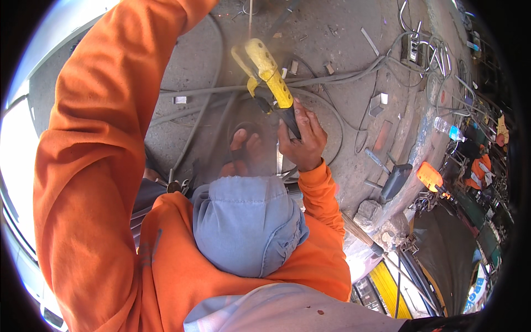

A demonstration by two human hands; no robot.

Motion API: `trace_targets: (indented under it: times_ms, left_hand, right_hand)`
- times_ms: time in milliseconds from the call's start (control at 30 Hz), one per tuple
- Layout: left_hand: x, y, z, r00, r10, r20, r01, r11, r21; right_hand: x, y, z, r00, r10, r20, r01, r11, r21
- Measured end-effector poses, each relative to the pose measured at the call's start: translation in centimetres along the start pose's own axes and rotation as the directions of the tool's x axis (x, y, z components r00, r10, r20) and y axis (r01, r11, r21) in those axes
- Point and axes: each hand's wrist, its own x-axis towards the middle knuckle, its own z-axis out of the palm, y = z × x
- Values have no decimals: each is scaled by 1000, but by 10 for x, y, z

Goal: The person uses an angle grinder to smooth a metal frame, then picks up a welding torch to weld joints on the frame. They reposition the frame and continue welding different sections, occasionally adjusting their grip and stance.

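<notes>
My right hand (306,138) is closed around the black grip of a yellow electrode holder (269,72), which has holes along its body and a lever on its left side. A thin welding rod (251,19) runs up from its far end and leaves the picture. My left arm, in an orange sleeve (94,144), reaches up past the top edge, so the hand at its end is out of sight. Between my arms lies grey-blue stitched cloth (246,227). Just beyond it a foot (240,141) shows through haze on the ground.
Grey cables (204,91) cross the ground. Short square metal pieces (378,104) lie scattered. To the right are a plastic bottle (449,129), an orange object (430,176), a dark block-shaped thing (396,181) and stones (387,221). A pale curved surface (16,144) borders the left.
</notes>
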Motion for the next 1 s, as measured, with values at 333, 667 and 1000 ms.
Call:
trace_targets:
  times_ms: [333,667,1000]
  left_hand:
    - [1,0,0,1000,22,15,-22,999,36]
    - [-5,0,-4,999,38,3,-38,998,-59]
    - [-3,5,-1,1000,-22,-9,22,1000,-9]
  right_hand:
    - [0,3,3,1000,-5,1,5,1000,-1]
    - [-3,8,9,999,-7,-42,6,1000,-6]
    - [0,6,7,999,-33,-40,35,999,31]
